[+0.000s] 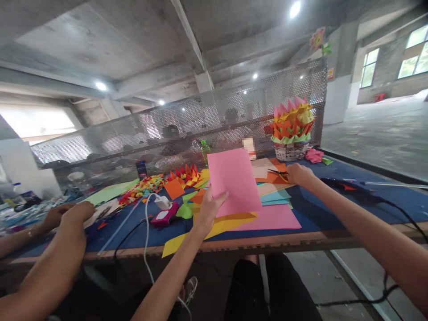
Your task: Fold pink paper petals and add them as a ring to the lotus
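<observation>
My left hand (207, 211) grips a pink sheet of paper (236, 180) by its lower left edge, thumb on the front face, held up above the table. My right hand (300, 174) is closed around the handles of a pair of scissors (278, 172), whose dark blades point left toward the paper. Beneath lie more coloured sheets: another pink sheet (276, 218), light blue paper (276, 197) and a yellow strip (177, 244). Orange paper (272, 179) lies under the scissors.
A co-worker's hands (75, 213) are at the left. A magenta power strip (164, 215) with a white charger sits nearer. Folded paper pieces (145, 185) are piled behind. A layered paper flower basket (291, 129) stands at back right, before a perforated metal screen (234, 107). A dark corded tool (351, 189) lies right.
</observation>
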Tool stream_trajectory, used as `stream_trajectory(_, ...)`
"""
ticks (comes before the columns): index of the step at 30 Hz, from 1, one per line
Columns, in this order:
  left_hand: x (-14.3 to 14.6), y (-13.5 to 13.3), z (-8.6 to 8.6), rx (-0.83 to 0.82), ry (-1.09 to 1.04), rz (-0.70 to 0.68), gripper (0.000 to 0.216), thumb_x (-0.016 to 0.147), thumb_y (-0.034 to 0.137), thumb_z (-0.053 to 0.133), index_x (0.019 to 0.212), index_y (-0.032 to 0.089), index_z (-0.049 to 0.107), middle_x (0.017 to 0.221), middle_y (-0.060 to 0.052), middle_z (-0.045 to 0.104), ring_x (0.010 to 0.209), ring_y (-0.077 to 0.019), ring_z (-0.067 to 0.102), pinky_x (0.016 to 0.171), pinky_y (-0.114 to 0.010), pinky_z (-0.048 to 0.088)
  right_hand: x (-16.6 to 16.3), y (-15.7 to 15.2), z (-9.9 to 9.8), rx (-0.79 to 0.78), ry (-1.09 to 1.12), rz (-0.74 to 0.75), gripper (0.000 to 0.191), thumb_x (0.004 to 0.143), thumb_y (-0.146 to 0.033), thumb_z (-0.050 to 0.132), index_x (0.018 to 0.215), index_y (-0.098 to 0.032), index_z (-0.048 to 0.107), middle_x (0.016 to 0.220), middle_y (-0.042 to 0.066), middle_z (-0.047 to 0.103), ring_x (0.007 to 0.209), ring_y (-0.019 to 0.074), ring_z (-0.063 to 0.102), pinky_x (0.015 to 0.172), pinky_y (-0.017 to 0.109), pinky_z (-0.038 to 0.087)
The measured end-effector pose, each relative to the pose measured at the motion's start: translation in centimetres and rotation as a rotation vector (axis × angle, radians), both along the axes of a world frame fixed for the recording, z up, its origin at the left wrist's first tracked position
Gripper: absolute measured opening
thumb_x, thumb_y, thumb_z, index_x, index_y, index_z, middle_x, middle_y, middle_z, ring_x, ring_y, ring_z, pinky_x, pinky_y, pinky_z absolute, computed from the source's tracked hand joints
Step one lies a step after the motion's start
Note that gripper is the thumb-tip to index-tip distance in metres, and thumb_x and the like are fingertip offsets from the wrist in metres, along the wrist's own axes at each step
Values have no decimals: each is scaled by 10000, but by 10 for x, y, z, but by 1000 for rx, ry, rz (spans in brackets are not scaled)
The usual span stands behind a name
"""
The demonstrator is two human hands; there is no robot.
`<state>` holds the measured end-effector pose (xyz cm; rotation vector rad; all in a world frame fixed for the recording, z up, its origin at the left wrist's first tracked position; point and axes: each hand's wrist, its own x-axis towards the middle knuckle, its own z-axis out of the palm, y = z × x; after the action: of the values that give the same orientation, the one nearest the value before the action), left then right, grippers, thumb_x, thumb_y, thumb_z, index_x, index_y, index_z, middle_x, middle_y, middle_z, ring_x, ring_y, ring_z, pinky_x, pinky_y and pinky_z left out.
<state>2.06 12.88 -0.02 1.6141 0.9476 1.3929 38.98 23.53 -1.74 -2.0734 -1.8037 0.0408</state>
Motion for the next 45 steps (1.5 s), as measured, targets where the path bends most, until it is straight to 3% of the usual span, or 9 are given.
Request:
stream_trajectory(8,-5,-14,5,-15,-30,-14,619,855,355,804,1427,193,629,1342,-140,742,1246,-337,697,1115,-506,559,1,-28,4,96,55,90,396,1037,-426,703,1355,-192,670,1386,114,673,1183,269,693,995,480,615)
stream_trajectory(15,-10,-20,-5,-49,3,-21,492,835,396,819,1267,193,700,1273,-127,767,1189,-342,716,1071,-511,575,-33,-64,-20,-13,138,318,360,1044,-437,693,1302,-187,690,1309,93,705,1101,243,713,943,447,632)
stream_trajectory(21,-19,-31,-13,-86,18,-49,522,808,395,839,1271,188,714,1253,-132,783,1225,-359,713,1078,-518,581,-50,-87,-27,18,187,369,359,1052,-452,681,1284,-179,684,1219,83,721,991,205,722,856,398,643)
stream_trajectory(33,-18,-21,-26,-93,7,-47,559,849,393,815,1352,193,678,1270,-124,783,1259,-340,710,1080,-479,578,-52,-96,-30,292,59,408,362,1044,-462,684,1298,-205,684,1309,102,698,1115,236,697,977,462,611)
stream_trajectory(40,-18,-22,-28,-72,36,-11,541,848,385,798,1336,190,674,1317,-140,760,1282,-348,688,1111,-481,548,-52,-97,-39,238,-3,481,304,1054,-433,677,1259,-209,704,1282,93,714,1069,215,708,953,434,623)
stream_trajectory(45,-17,-28,-26,-56,43,-28,615,829,308,738,1426,208,635,1360,-122,744,1276,-334,682,1100,-459,544,-49,-95,-40,199,17,486,318,1048,-427,687,1271,-201,698,1292,96,710,1090,224,708,961,447,622)
